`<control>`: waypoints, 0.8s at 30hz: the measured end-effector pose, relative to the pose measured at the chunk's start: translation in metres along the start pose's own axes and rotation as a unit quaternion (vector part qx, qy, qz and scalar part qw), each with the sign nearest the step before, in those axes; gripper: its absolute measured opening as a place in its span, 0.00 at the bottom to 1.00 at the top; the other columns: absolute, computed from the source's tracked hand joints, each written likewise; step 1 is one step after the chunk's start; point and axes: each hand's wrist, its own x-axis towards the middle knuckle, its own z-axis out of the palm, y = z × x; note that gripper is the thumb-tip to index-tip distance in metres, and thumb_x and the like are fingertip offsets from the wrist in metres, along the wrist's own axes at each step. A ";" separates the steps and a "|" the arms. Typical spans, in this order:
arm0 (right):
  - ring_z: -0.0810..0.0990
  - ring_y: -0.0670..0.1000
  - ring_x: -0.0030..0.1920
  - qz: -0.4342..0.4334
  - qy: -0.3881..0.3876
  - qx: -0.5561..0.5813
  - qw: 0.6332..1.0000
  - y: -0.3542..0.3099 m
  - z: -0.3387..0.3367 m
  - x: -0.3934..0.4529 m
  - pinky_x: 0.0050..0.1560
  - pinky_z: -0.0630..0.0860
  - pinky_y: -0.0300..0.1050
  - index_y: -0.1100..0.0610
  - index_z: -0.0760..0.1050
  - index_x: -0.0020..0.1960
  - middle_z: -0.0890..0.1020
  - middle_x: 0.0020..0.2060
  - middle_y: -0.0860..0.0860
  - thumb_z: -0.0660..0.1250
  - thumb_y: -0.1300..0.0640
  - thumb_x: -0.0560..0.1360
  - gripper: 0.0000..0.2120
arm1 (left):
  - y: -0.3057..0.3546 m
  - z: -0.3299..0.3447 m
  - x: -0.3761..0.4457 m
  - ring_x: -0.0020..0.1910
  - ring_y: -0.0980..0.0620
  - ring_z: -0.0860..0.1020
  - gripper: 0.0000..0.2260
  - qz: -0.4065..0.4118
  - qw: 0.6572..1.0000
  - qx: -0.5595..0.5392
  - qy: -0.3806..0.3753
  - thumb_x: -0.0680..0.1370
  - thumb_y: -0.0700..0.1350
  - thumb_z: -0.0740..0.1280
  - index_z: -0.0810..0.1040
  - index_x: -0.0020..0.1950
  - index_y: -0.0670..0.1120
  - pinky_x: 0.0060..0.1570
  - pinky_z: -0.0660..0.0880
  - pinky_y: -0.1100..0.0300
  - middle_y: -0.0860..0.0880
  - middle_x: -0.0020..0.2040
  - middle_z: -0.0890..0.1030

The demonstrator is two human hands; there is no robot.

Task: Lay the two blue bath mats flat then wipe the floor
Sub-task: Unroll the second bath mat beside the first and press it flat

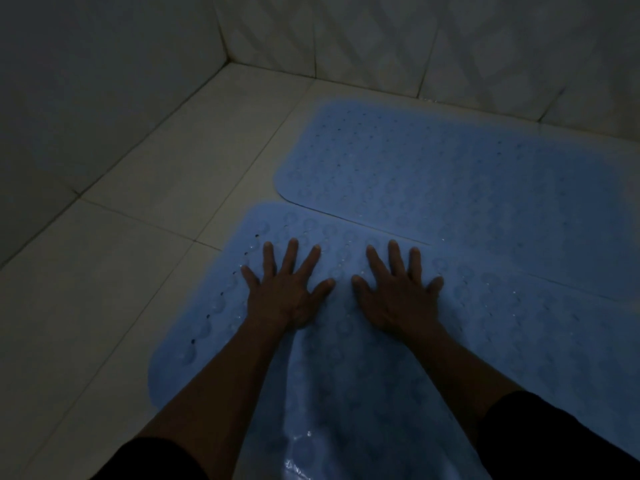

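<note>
Two blue bath mats with rows of small holes and round suction marks lie on the pale tiled floor [145,188]. The far mat [460,174] rests flat along the back wall. The near mat [519,341] lies in front of it, and its far edge slightly overlaps the far mat at the right. My left hand [287,289] presses palm down on the near mat's upper left part, fingers spread. My right hand [398,289] presses flat beside it, fingers spread too. Neither hand holds anything. The near mat's lower part looks wet and shiny between my forearms.
Tiled walls meet in a corner [227,62] at the back left. Bare floor tiles stretch to the left of both mats. Dark sleeves [554,434] show at the bottom edge. The room is dim.
</note>
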 end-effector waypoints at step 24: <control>0.36 0.56 0.79 -0.167 0.046 0.002 0.985 -0.054 0.018 0.025 0.73 0.39 0.72 0.38 0.41 0.79 0.40 0.80 0.46 0.45 0.33 0.80 0.31 | -0.053 -0.007 -0.015 0.79 0.46 0.35 0.30 -0.016 0.995 0.015 0.100 0.78 0.70 0.37 0.37 0.79 0.64 0.73 0.36 0.31 0.53 0.81 0.37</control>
